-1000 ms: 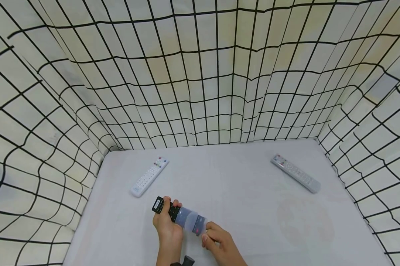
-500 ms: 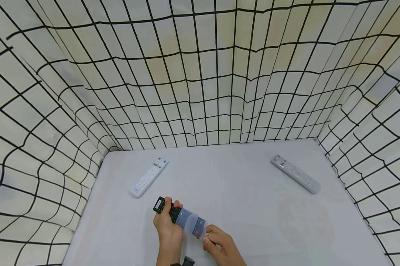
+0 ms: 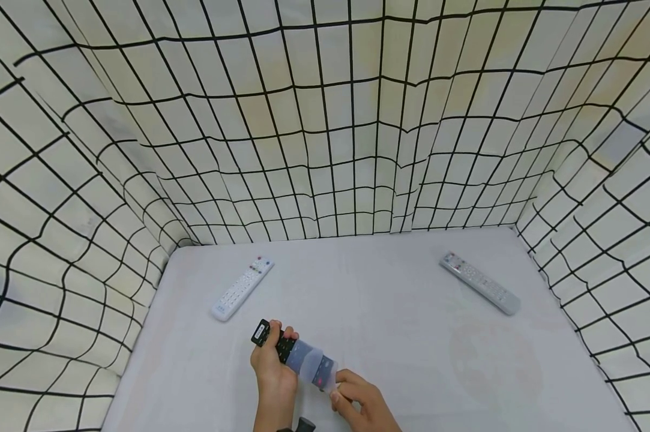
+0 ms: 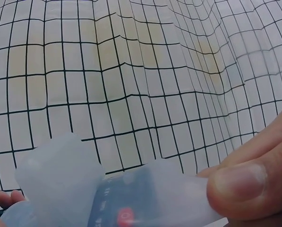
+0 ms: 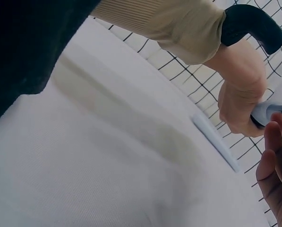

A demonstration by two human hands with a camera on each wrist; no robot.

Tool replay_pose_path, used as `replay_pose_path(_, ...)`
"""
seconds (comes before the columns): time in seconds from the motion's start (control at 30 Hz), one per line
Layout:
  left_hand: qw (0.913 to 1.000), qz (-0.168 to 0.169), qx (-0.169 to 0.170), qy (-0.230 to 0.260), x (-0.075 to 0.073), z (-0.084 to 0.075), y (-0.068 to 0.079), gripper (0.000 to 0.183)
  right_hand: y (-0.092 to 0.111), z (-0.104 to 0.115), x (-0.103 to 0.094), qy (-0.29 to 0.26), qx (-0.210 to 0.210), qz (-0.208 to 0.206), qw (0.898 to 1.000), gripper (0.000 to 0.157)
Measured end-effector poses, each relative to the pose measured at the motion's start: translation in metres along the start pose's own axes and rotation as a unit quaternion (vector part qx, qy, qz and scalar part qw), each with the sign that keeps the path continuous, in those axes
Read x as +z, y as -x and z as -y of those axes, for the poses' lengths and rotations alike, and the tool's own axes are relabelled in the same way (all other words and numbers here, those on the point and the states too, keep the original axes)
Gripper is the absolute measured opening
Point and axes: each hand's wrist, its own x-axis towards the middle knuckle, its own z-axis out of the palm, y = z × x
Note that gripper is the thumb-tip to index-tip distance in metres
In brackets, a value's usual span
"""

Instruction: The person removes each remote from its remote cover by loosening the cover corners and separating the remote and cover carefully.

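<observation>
My left hand (image 3: 273, 367) grips a black remote control (image 3: 285, 349) near the front middle of the table, thumb laid across its buttons. A translucent, soft-looking cover (image 3: 311, 363) wraps the remote's lower right part, with a cloudy folded band around its middle. At the cover's far right end, my right hand (image 3: 359, 398) pinches the edge between thumb and curled fingers. Close up in the left wrist view, the right thumb (image 4: 240, 185) presses on the cover's clear end, and a red button (image 4: 125, 216) shows through. The right wrist view catches the left hand (image 5: 242, 97) from behind.
On the white table (image 3: 389, 336), a white remote (image 3: 243, 288) lies to the left and a grey-white remote (image 3: 480, 282) lies at the right. Light walls with a black grid (image 3: 325, 120) enclose the table at back and sides. A dark wrist mount (image 3: 305, 424) sits by the left forearm.
Both hands and the black remote have shifted slightly right, the right hand also a little downward. The grip of each hand stays the same, and the two other remotes have not moved.
</observation>
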Motion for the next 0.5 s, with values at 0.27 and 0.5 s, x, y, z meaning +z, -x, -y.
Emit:
replay_pose_path(0.27,0.9999,0.012,-0.003,-0.004,-0.0007,0.0009,-0.0011,0.015,0.001,0.0043,-0.0032,0.012,0.016,0.004,1.0,0.028)
replay_pose_path(0.5,0.9998,0.019,-0.008,-0.003,-0.0001,-0.0001,-0.0013,0.017,0.002,0.0074,-0.0038,0.023,0.016,0.003,1.0,0.03)
